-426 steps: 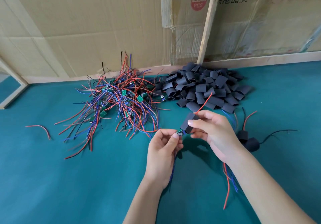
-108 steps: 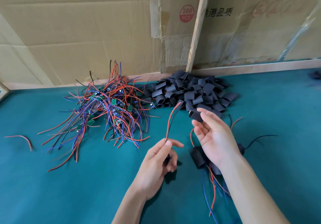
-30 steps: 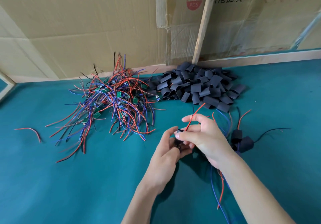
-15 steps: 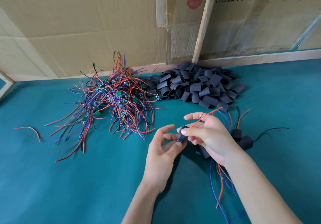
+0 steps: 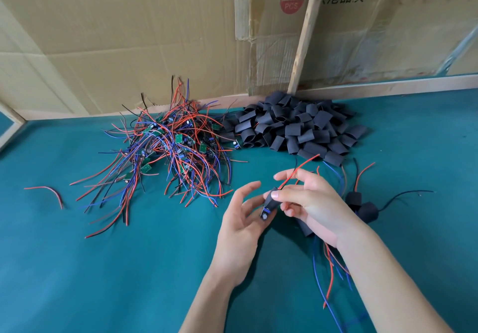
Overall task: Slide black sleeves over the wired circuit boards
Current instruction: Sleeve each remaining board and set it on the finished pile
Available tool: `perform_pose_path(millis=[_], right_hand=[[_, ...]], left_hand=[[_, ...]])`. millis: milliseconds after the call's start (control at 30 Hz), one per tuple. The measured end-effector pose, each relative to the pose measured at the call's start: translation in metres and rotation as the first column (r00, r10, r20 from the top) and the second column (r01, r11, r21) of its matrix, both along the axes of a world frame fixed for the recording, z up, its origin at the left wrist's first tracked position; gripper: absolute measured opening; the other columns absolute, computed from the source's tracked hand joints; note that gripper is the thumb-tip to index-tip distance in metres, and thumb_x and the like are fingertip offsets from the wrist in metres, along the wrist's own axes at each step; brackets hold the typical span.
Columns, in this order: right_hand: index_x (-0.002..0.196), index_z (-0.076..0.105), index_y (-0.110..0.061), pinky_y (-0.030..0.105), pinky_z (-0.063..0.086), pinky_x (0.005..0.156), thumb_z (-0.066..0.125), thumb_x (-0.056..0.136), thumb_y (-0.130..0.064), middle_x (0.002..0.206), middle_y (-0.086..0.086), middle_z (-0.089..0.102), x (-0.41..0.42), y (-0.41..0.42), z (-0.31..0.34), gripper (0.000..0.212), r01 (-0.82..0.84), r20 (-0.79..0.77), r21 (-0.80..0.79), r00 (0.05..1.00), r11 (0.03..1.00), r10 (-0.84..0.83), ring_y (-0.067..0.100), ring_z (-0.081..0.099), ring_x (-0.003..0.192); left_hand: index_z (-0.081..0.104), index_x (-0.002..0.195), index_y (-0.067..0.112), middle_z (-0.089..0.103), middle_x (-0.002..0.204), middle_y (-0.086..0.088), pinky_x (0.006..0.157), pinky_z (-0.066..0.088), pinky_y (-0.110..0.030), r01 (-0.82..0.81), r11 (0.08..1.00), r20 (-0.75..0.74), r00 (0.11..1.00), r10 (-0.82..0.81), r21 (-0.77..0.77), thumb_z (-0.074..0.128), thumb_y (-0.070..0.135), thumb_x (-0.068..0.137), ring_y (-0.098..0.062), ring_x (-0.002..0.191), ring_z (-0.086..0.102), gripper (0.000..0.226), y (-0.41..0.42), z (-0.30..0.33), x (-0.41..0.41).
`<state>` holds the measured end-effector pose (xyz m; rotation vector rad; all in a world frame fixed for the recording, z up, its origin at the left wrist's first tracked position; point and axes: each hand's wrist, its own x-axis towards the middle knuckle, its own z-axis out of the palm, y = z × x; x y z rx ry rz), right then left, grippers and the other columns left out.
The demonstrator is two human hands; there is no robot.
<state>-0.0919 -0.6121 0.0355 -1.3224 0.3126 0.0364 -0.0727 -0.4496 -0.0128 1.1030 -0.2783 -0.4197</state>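
From the head camera, two hands work just above a green table. The right hand pinches a black sleeve between thumb and finger. A red wire pokes out of the top of the sleeve and runs up past the fingers. The end of a little circuit board sticks out of the bottom of the sleeve. The left hand is spread out with loose fingers and holds nothing. Its fingertips sit just beside the board end.

Behind the hands lies a big pile of wired boards. Next to it is a heap of sleeves. A few finished pieces lie near the right wrist.

I think the sleeve is almost on, but not all the way. To do it well, the right hand should hold the sleeve firmly but not squash it flat. The left fingers can push the board end gently up inside. Pulling hard on the thin wire could snap it off, so push the board instead.
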Motion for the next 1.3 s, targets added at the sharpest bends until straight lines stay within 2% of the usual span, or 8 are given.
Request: perform_pose_path(millis=[133, 200, 300, 467, 733, 900, 1033, 1300], right_hand=[[0.118, 0.060, -0.006, 0.021, 0.046, 0.051, 0.069, 0.090, 0.006, 0.087, 0.016, 0.076, 0.000, -0.002, 0.002, 0.032, 0.033, 0.004, 0.067, 0.999, 0.997, -0.034, 0.015, 0.055, 0.057], [0.116, 0.058, -0.008, 0.021, 0.045, 0.053, 0.067, 0.091, 0.006, 0.097, 0.020, 0.078, 0.000, -0.002, 0.003, 0.030, 0.051, 0.032, 0.045, 0.998, 0.998, -0.052, 0.014, 0.053, 0.057], [0.115, 0.056, -0.008, 0.020, 0.044, 0.053, 0.065, 0.092, 0.007, 0.097, 0.019, 0.078, 0.000, -0.001, 0.004, 0.029, 0.077, 0.066, 0.007, 0.995, 0.997, -0.077, 0.012, 0.052, 0.056], [0.115, 0.056, -0.009, 0.020, 0.043, 0.052, 0.064, 0.092, 0.008, 0.097, 0.021, 0.078, 0.000, -0.001, 0.004, 0.029, 0.088, 0.067, 0.013, 0.994, 0.996, -0.088, 0.013, 0.052, 0.055], [0.115, 0.057, -0.008, 0.021, 0.043, 0.052, 0.068, 0.092, 0.002, 0.098, 0.021, 0.078, -0.001, -0.002, 0.004, 0.027, 0.110, 0.051, 0.016, 0.993, 0.994, -0.111, 0.014, 0.052, 0.057], [0.115, 0.058, -0.009, 0.021, 0.045, 0.052, 0.068, 0.092, 0.002, 0.100, 0.023, 0.077, -0.002, -0.003, 0.004, 0.027, 0.064, 0.045, 0.059, 0.997, 0.996, -0.067, 0.014, 0.053, 0.057], [0.117, 0.056, -0.008, 0.021, 0.046, 0.052, 0.068, 0.092, 0.001, 0.100, 0.023, 0.077, -0.002, -0.003, 0.005, 0.029, 0.051, 0.050, 0.053, 0.997, 0.997, -0.053, 0.015, 0.054, 0.059], [0.118, 0.057, -0.009, 0.023, 0.045, 0.053, 0.071, 0.092, -0.003, 0.098, 0.022, 0.077, -0.003, 0.001, 0.004, 0.030, -0.022, 0.041, -0.001, 0.999, 1.000, 0.022, 0.018, 0.054, 0.061]], left_hand=[[0.060, 0.116, 0.011, 0.070, 0.115, -0.005, 0.100, 0.053, -0.041, -0.096, 0.993, 0.026, 0.995, 0.095, 0.062, 0.071, 0.006, 0.085, -0.031, 0.111, 0.070, 0.033, -0.002, -0.001, -0.002], [0.061, 0.104, 0.009, 0.068, 0.100, -0.003, 0.092, 0.057, -0.036, -0.135, 0.988, 0.022, 0.991, 0.133, 0.079, 0.065, -0.002, 0.092, -0.031, 0.099, 0.074, 0.017, -0.003, -0.002, -0.003], [0.064, 0.094, 0.010, 0.071, 0.096, -0.003, 0.083, 0.058, -0.030, -0.140, 0.982, 0.045, 0.990, 0.135, 0.129, 0.061, -0.005, 0.094, -0.031, 0.094, 0.075, 0.015, -0.003, 0.000, -0.004], [0.070, 0.096, 0.007, 0.071, 0.092, -0.009, 0.082, 0.055, -0.029, -0.112, 0.992, -0.023, 0.993, 0.114, 0.054, 0.071, 0.010, 0.082, -0.029, 0.092, 0.073, 0.014, 0.000, 0.007, -0.003], [0.073, 0.098, 0.004, 0.072, 0.094, -0.011, 0.079, 0.055, -0.025, -0.055, 0.998, -0.078, 0.996, 0.052, -0.030, 0.071, 0.007, 0.082, -0.026, 0.091, 0.070, 0.016, 0.004, 0.010, -0.002], [0.077, 0.094, 0.011, 0.073, 0.092, -0.009, 0.080, 0.055, -0.024, -0.029, 0.998, -0.090, 0.996, 0.024, -0.057, 0.071, 0.007, 0.084, -0.025, 0.092, 0.070, 0.013, 0.005, 0.011, -0.002], [0.073, 0.093, 0.007, 0.073, 0.091, -0.010, 0.077, 0.055, -0.023, -0.056, 0.998, -0.085, 0.995, 0.054, -0.026, 0.066, -0.002, 0.093, -0.025, 0.091, 0.071, 0.012, 0.004, 0.010, -0.002], [0.066, 0.090, 0.013, 0.071, 0.090, -0.003, 0.068, 0.055, -0.024, -0.156, 0.983, 0.013, 0.988, 0.155, 0.092, 0.066, 0.003, 0.096, -0.022, 0.076, 0.071, 0.012, -0.001, 0.006, -0.003]])
